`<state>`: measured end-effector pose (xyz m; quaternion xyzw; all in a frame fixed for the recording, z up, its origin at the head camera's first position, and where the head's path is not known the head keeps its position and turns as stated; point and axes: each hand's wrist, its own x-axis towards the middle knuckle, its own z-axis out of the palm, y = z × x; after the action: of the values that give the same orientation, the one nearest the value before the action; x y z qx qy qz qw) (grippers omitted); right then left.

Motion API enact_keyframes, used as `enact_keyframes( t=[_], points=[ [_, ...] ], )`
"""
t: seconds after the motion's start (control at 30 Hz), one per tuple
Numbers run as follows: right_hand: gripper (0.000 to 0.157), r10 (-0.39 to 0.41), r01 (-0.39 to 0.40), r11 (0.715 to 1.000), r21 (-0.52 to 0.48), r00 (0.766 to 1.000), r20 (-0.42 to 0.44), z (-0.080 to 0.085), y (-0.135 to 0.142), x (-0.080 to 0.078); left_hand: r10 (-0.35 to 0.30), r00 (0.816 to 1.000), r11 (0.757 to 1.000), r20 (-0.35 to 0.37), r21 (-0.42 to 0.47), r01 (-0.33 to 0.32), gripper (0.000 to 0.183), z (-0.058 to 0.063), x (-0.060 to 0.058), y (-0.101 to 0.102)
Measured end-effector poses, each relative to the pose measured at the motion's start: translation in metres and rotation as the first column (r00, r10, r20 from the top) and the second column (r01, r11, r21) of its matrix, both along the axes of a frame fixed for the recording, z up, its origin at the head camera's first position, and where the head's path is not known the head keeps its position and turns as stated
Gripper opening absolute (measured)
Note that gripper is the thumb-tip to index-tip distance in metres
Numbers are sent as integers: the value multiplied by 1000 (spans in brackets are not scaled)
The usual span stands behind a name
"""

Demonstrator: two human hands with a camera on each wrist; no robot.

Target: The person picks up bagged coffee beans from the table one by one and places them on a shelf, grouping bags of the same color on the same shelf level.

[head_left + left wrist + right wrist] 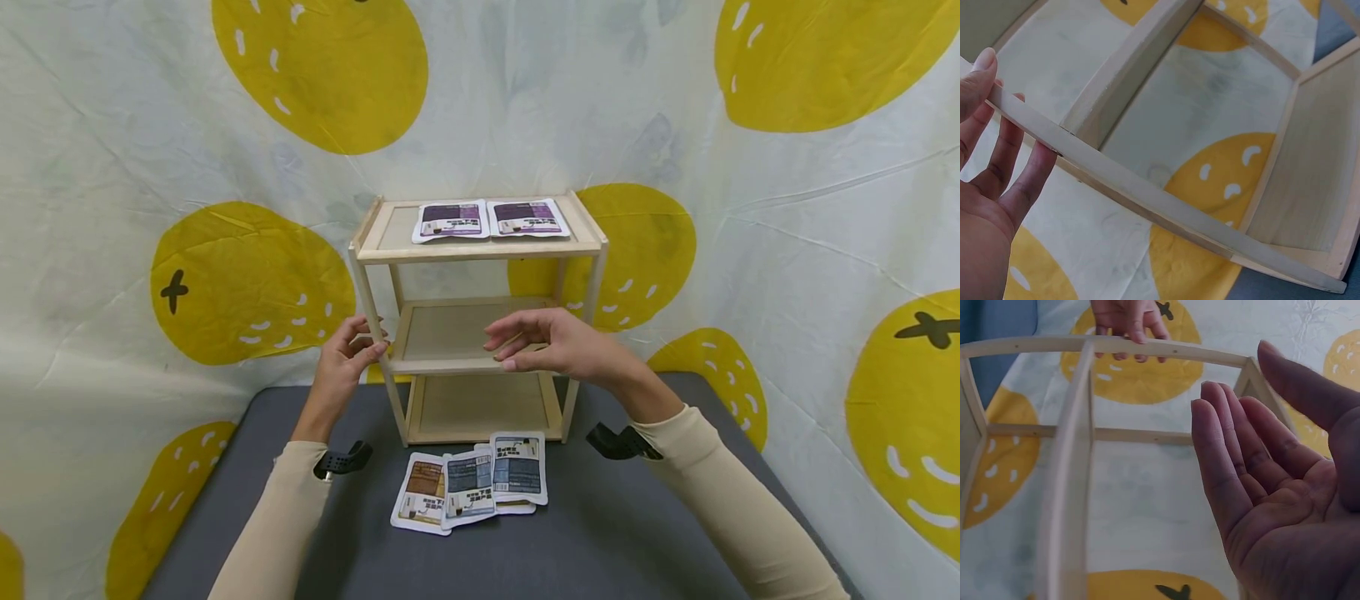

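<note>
A wooden three-tier shelf rack stands on the dark table. My left hand grips its left front post, thumb on one side and fingers on the other; the left wrist view shows this post close up. In front of the middle tier hovers my right hand, fingers loosely bent and holding nothing. Its bare palm faces the rack in the right wrist view. Two purple-labelled flat packets lie side by side on the top tier. Before the rack, several packets with blue labels and a brown label overlap on the table.
A dark grey table carries the rack near its back edge. White cloth printed with big yellow fruit hangs behind and at both sides. Black bands circle both wrists.
</note>
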<state>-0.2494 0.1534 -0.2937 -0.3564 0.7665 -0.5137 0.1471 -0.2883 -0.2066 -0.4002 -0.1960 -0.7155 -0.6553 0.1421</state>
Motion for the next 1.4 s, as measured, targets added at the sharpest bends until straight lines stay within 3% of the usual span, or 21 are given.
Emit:
enact_keyframes(
  t=[0.23,0.8,1.17,1.4],
  points=[
    [45,-17,18,998,63,1000,-18,-21,4,-3,8,1000,1000,23,4,-8,44,-3,-3,-1],
    [45,4,-5,1000,13,999,55,-82,12,-12,6,1000,1000,0,3,-6,40,-2,-2,-1],
    [46,-112,105,991,78,989,92,-119,13,-12,6,1000,1000,-13,2,-6,38,-2,-3,-1],
    [49,-194,186,980,65,969,154,-143,16,-12,5,1000,1000,-12,-15,-5,39,-3,-3,-1]
  ],
)
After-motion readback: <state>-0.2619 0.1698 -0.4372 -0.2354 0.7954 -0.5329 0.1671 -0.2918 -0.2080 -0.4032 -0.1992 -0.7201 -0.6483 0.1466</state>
